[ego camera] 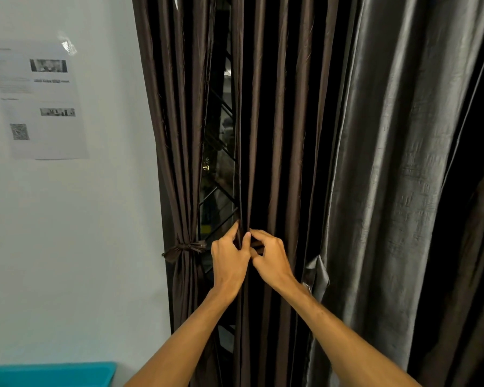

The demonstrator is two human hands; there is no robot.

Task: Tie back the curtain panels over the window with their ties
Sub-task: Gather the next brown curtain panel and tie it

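Window (218, 169): a narrow strip of glass and diagonal grille shows between two brown panels.

Left panel (173, 135): hangs just left of the window, gathered and bound by a brown tie (185, 248), knotted low on the window's left side.

Middle panel (277, 135): hangs loose, just right of the window, with no tie around it.

Left hand (229, 259): at the window's lower right edge, fingers curled round the middle panel's leading edge, gripping it.

Right hand (273, 258): touching the left hand, thumb and fingers pinching a fold of the same panel.

Grey panel (389, 163): well right of the window, loose. A short grey flap (316, 275) hangs at its near edge; whether it is a tie cannot be told.

Wall (95, 219): left of the window, carrying a printed sheet (39, 104). A teal bin (53, 374) sits below, well left of the window.
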